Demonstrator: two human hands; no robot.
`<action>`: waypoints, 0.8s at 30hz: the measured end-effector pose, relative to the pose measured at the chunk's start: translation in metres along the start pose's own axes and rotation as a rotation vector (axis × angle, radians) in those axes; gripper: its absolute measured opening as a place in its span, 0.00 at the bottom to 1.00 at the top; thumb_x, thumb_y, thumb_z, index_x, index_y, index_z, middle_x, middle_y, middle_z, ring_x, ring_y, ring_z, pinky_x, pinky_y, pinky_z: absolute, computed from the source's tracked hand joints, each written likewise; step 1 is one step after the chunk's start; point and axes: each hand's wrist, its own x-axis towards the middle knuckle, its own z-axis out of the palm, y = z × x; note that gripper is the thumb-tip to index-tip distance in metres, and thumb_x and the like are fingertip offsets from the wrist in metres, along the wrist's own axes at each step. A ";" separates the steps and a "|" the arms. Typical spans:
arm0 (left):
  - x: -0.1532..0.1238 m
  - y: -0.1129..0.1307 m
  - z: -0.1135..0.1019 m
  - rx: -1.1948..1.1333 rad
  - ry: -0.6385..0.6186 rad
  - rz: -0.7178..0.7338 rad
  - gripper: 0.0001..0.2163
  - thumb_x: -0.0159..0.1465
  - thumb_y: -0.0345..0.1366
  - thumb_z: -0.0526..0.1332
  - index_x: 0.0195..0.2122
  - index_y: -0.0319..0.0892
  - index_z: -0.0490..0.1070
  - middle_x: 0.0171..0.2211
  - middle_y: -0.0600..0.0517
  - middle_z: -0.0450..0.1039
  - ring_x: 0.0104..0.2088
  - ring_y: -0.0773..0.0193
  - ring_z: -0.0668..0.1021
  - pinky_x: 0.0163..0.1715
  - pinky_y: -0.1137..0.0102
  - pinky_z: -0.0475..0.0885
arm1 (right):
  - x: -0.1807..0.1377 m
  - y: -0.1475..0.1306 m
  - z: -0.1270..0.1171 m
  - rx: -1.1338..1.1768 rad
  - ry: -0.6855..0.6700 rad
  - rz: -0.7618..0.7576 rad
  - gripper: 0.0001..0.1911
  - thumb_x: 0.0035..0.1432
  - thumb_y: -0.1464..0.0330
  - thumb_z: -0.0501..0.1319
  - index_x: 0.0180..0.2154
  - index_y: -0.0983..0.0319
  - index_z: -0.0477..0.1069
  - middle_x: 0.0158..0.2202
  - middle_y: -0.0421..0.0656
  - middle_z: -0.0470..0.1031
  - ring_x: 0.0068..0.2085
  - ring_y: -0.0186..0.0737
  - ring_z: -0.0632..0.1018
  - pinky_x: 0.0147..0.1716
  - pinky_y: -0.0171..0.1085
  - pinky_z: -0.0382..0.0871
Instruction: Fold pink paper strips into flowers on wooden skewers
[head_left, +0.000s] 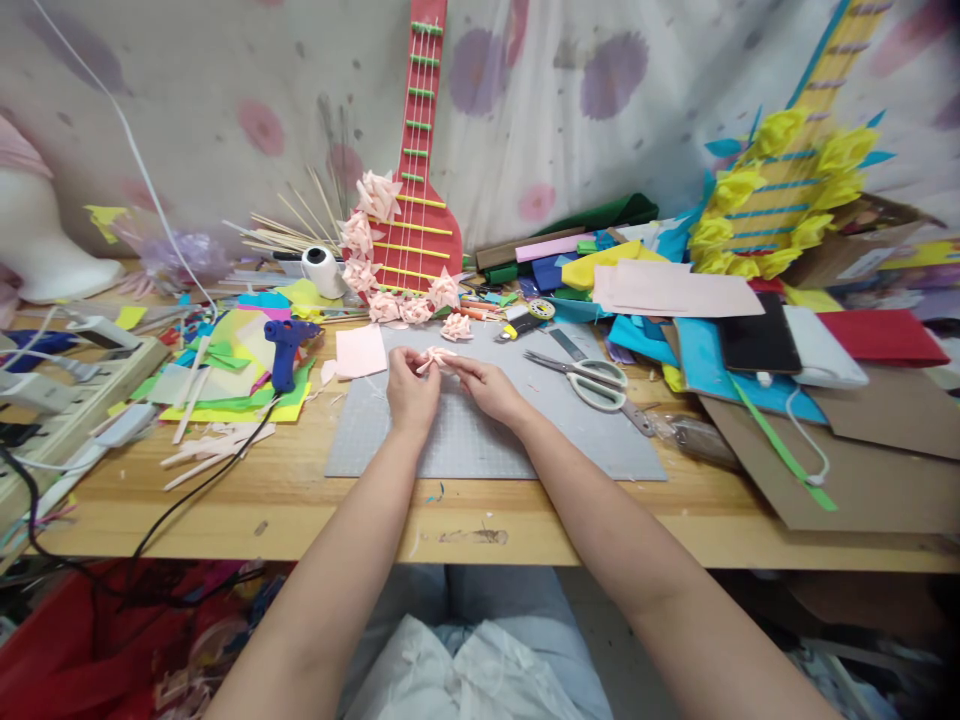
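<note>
Both hands meet over the grey cutting mat [480, 440] around a pink paper flower [436, 357]. My left hand [412, 390] is closed, pinching the flower from the left. Against its right side press the fingers of my right hand [487, 385], also closed on it. A finished-looking pink paper rose [456, 327] lies just behind them on the mat. To the left is a pale pink paper square [361, 352]. Farther back leans a red cardboard lute-like instrument [416, 235] edged with pink paper roses.
Scissors [596, 382], a yellow-black cutter [517, 325] and tape measure lie right of my hands. A blue glue gun [287, 352] stands on coloured paper at left, its black cord crossing the table. Cardboard [855, 480], a phone [759, 335] and a yellow-flowered instrument [780, 200] occupy the right.
</note>
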 end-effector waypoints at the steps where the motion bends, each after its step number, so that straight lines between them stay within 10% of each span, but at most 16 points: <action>1: 0.000 0.000 0.000 -0.012 -0.003 0.000 0.11 0.51 0.32 0.58 0.33 0.43 0.56 0.27 0.56 0.64 0.28 0.69 0.71 0.31 0.73 0.66 | 0.000 0.001 0.000 0.002 0.003 0.000 0.19 0.56 0.68 0.48 0.49 0.58 0.67 0.50 0.40 0.68 0.43 0.35 0.72 0.41 0.35 0.65; 16: 0.000 -0.001 -0.001 0.041 -0.073 -0.005 0.08 0.54 0.32 0.58 0.33 0.43 0.60 0.31 0.54 0.71 0.31 0.67 0.74 0.31 0.73 0.66 | -0.012 -0.032 -0.013 -0.924 0.034 0.019 0.19 0.60 0.63 0.46 0.52 0.45 0.60 0.37 0.41 0.72 0.36 0.37 0.72 0.30 0.33 0.60; 24: 0.000 -0.002 -0.002 0.085 -0.067 0.032 0.06 0.55 0.33 0.57 0.33 0.43 0.60 0.32 0.52 0.71 0.33 0.65 0.74 0.33 0.71 0.66 | -0.014 -0.035 -0.011 -0.897 0.134 -0.051 0.18 0.59 0.64 0.47 0.49 0.48 0.65 0.46 0.45 0.62 0.33 0.34 0.70 0.26 0.31 0.59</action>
